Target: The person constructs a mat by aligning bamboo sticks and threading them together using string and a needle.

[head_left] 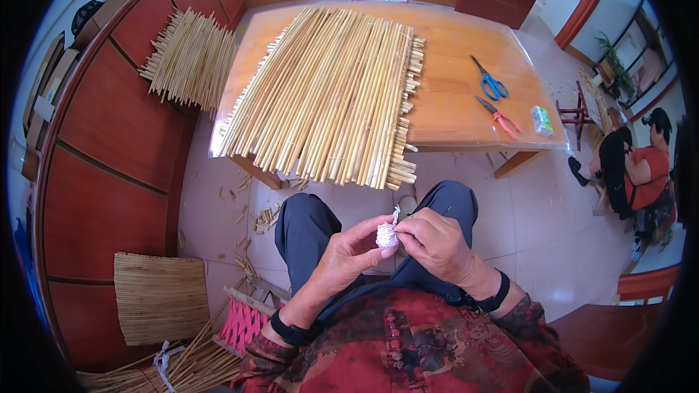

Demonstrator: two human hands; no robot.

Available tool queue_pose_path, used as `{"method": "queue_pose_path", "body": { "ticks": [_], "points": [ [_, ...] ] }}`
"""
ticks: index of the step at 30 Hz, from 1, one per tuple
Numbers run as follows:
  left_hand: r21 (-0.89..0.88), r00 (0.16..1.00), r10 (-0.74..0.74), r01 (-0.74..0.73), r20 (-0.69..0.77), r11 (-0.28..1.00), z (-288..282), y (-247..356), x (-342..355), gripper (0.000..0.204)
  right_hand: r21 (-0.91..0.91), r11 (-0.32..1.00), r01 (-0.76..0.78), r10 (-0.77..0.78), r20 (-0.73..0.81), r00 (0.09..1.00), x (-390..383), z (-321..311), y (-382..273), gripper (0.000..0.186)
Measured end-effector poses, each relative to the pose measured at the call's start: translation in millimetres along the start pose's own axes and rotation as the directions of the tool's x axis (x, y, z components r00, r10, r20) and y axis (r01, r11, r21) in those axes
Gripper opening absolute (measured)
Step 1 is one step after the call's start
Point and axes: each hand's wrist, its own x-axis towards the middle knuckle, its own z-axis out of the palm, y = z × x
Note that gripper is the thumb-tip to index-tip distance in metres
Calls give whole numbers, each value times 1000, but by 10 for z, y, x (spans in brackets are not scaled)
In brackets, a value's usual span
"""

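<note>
Over my lap, my left hand cradles a small wound bundle of white cord between thumb and fingers. My right hand is closed at the bundle's right side, pinching the cord; a short loose end sticks up from the top. Beyond my knees, a mat of pale cane sticks lies on the plastic-covered wooden table. On the table's right lie blue-handled scissors, red-handled pliers and a small green-and-white pack.
Red-brown cabinets line the left, with stick mats by them and loose sticks below. A pink woven stool is beside me. Cane offcuts litter the floor. A seated co-worker is at the right.
</note>
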Motion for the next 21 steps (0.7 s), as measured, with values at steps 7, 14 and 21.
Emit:
{"method": "queue_pose_path", "body": {
  "ticks": [7, 14, 21],
  "points": [
    [-204, 1000, 12, -13, -6, 979, -46, -90, 37, 44, 102, 985, -136, 142, -55, 988, -29, -3, 22, 21],
    [-100, 996, 41, -48, -75, 994, -1, -61, 34, 45, 81, 994, -76, 80, -50, 996, -3, -20, -32, 21],
    [117, 992, 120, -114, -43, 987, 34, -40, 33, 45, -47, 996, 72, -73, -28, 997, 19, 19, -6, 21]
  ]
}}
